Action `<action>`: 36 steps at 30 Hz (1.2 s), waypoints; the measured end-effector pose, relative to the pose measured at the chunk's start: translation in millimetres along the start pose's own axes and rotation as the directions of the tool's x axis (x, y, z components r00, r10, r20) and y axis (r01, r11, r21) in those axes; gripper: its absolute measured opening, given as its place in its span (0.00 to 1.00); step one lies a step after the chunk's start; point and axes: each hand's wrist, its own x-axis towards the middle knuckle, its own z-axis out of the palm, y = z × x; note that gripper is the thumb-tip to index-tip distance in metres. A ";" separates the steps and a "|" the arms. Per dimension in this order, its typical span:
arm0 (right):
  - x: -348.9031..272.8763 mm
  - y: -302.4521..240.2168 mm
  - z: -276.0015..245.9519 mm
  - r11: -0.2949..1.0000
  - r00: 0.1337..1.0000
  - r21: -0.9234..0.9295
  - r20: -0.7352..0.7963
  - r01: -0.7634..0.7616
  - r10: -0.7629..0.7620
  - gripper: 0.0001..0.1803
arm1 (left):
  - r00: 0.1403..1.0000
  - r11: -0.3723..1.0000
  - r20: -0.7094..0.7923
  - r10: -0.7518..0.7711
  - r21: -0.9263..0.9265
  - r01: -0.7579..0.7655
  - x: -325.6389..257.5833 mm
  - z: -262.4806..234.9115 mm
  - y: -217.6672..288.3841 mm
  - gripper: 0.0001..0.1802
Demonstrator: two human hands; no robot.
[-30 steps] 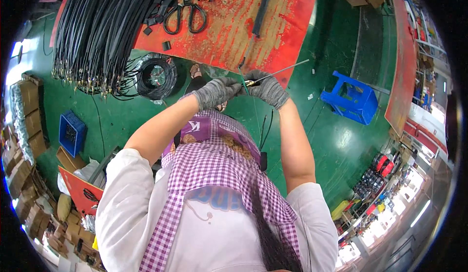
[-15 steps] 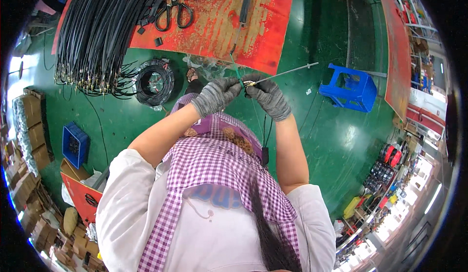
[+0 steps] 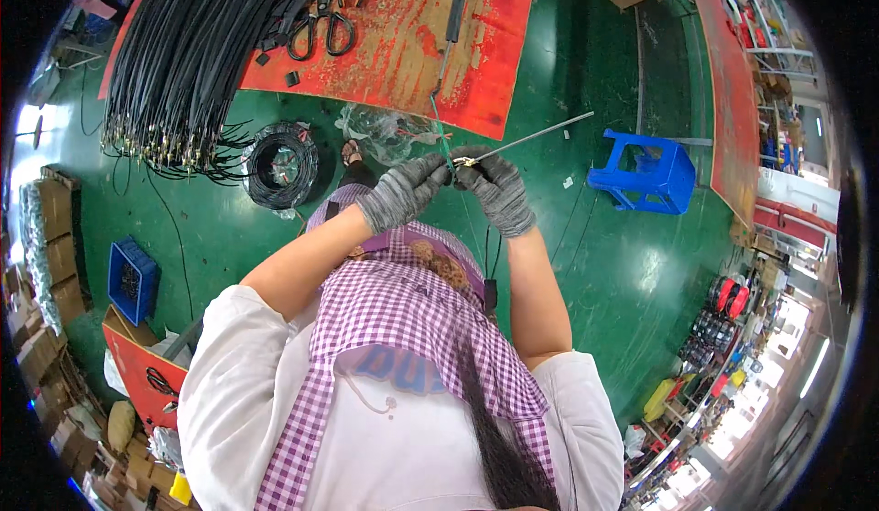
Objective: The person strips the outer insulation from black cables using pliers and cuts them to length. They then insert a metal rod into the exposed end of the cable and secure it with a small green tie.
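- Hands: left hand [image 3: 403, 192] and right hand [image 3: 494, 190], both gloved, pinch together on the brass-tipped end of a thin grey rod [image 3: 531, 139].
- Step, judged: fitting the rod end; next move needs steady alignment.
- Surroundings: red desk [image 3: 403, 44], black cable bundle [image 3: 192, 44], blue stool [image 3: 645, 172].

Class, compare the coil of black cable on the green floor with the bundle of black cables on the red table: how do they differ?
The coil of black cable is wound into a ring; the bundle of black cables lies stretched out in long, roughly parallel strands. The coil sits on the green floor; the bundle rests on the red table, its metal-tipped ends hanging over the edge. The coil looks far smaller than the bundle. Both are black and untouched by either hand.
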 end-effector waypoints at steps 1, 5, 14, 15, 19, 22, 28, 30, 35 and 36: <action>-0.9 2.4 1.6 0.999 1.000 0.034 0.006 0.021 -0.021 0.15 | 0.999 0.998 -0.038 0.036 0.045 -0.035 -1.5 1.2 0.5 0.11; -13.1 12.3 14.6 0.996 0.997 0.024 -0.010 0.081 -0.081 0.14 | 0.998 0.995 0.040 0.041 0.088 -0.044 -7.0 1.7 8.3 0.12; -23.0 37.6 13.4 0.984 0.979 -0.135 -0.155 0.115 -0.136 0.16 | 0.969 0.936 0.245 0.023 -0.345 0.065 4.3 15.3 -1.3 0.25; -21.4 41.9 8.9 0.972 0.977 -0.199 -0.151 0.121 -0.152 0.17 | 0.954 0.995 0.301 0.009 -0.101 0.022 7.6 14.5 -1.5 0.23; -21.5 55.0 17.6 0.947 0.916 -0.152 -0.252 0.282 -0.313 0.13 | 0.919 0.979 0.377 -0.112 0.203 0.036 12.2 11.2 -14.4 0.19; -28.4 64.8 23.7 0.955 0.864 0.031 -0.436 0.293 -0.251 0.11 | 0.479 0.698 0.714 -0.510 0.669 -0.254 33.0 -11.5 10.0 0.14; -43.8 46.1 28.4 0.967 0.938 0.217 -0.288 -0.133 0.193 0.10 | 0.823 0.917 0.431 -0.371 0.309 0.251 177.3 -94.0 -68.3 0.19; -48.8 46.7 33.4 0.987 0.956 -0.001 -0.246 -0.162 0.157 0.11 | 0.937 0.894 0.227 -0.265 -0.307 0.327 237.5 -106.0 -125.3 0.20; -48.0 46.3 25.2 0.831 0.930 0.509 -0.142 -0.224 0.338 0.08 | 0.854 0.223 0.393 -0.341 -0.849 0.480 332.4 -56.4 -108.2 0.16; -38.5 44.0 20.9 0.995 0.973 -0.037 -0.217 -0.091 0.081 0.09 | 0.810 0.176 0.462 -0.361 -0.819 0.546 342.7 -60.4 -129.1 0.16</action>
